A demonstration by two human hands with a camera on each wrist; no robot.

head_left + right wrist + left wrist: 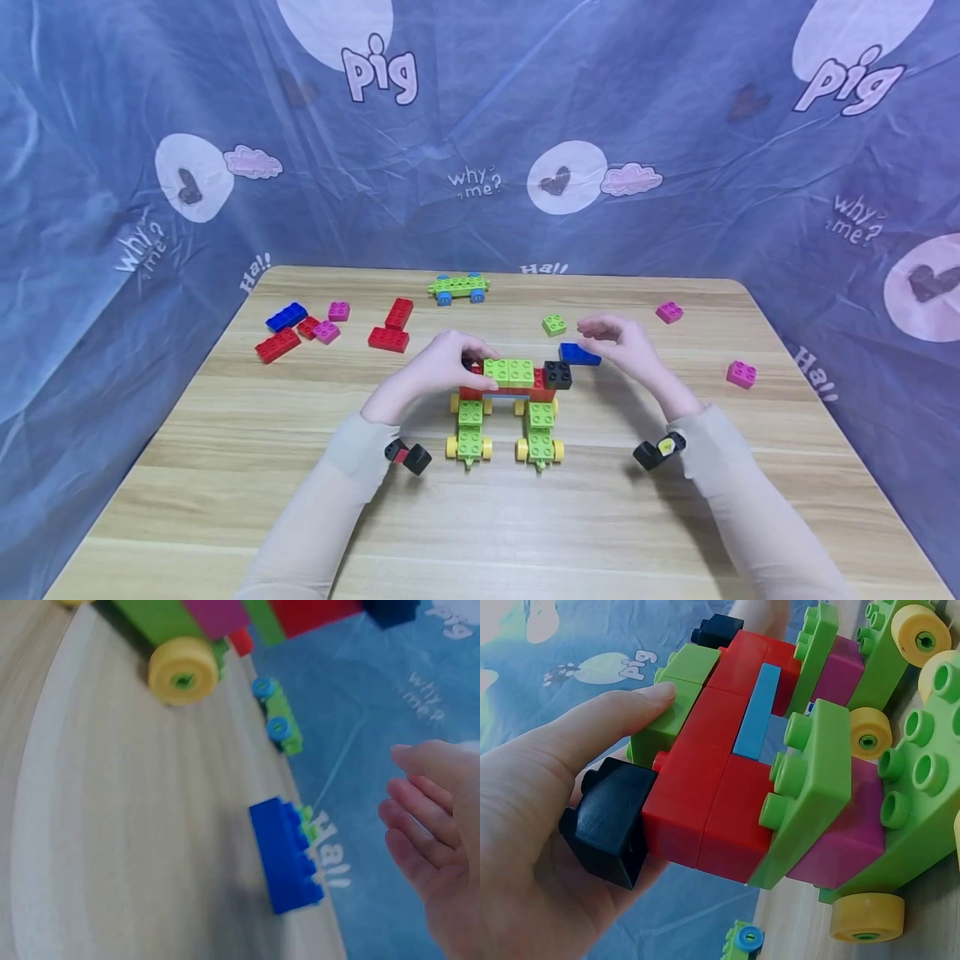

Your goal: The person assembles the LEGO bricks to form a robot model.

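A toy-brick structure (508,392) stands on two lime wheeled bases (469,443) with yellow wheels. Its top has red bricks (697,761), lime bricks (508,372) and a black brick (557,375) at each end. My left hand (455,360) grips it by the upper left end, the thumb on a lime brick; in the left wrist view the other fingers are partly hidden behind it. Near a loose blue brick (579,354), my right hand (624,343) hovers with fingers loosely bent and holds nothing. The right wrist view shows this blue brick (283,856) apart from the hand.
A lime car base (461,287) with blue wheels is at the table's back. Loose red bricks (389,338), pink bricks (326,332) and a blue brick (287,317) lie to the left. A small lime brick (554,324) and pink bricks (741,374) lie toward the right.
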